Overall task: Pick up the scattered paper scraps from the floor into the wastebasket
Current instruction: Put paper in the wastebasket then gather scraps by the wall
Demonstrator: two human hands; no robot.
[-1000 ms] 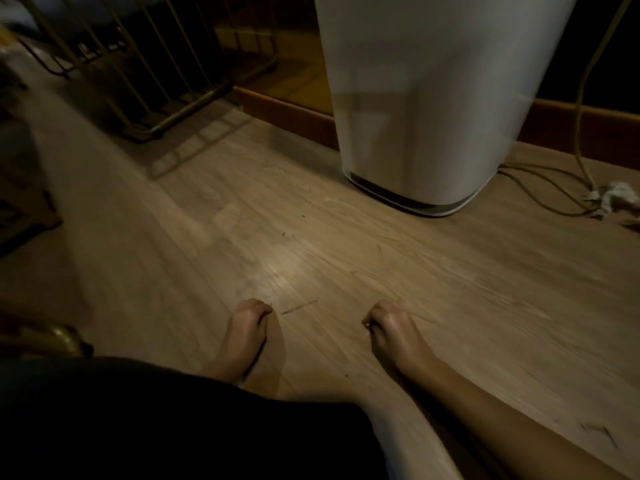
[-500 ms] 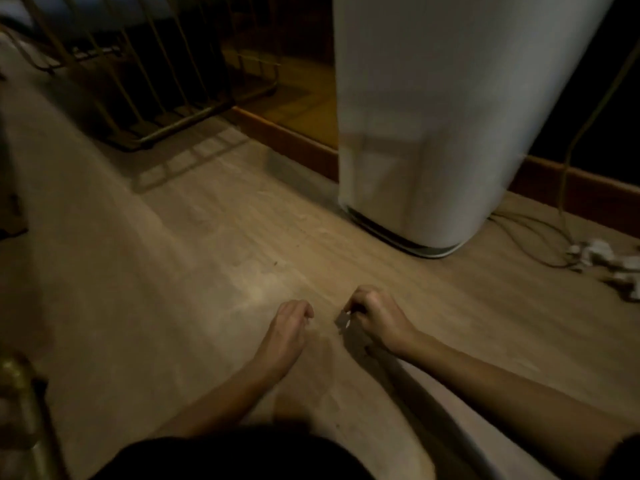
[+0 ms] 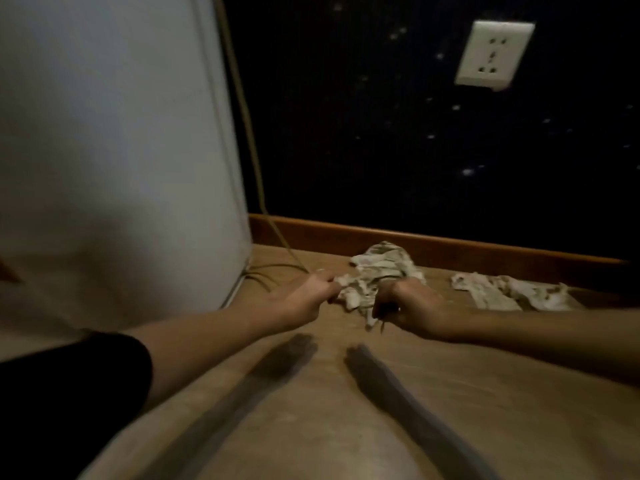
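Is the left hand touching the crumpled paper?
Touching. In the head view the left hand is closed on the near edge of the crumpled paper, with no gap between them; the right hand grips its other side.

dim, blurry, edges warped

Left hand (image 3: pixel 311 292) and right hand (image 3: pixel 412 311) both clutch a crumpled paper scrap (image 3: pixel 377 275) on the floor (image 3: pixel 346 427) near the baseboard (image 3: pixel 450 245); another scrap (image 3: pixel 509 292) lies beside.

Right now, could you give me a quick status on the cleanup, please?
Left hand and right hand both gripping crumpled paper. Second scrap on floor, right. Cord close by.
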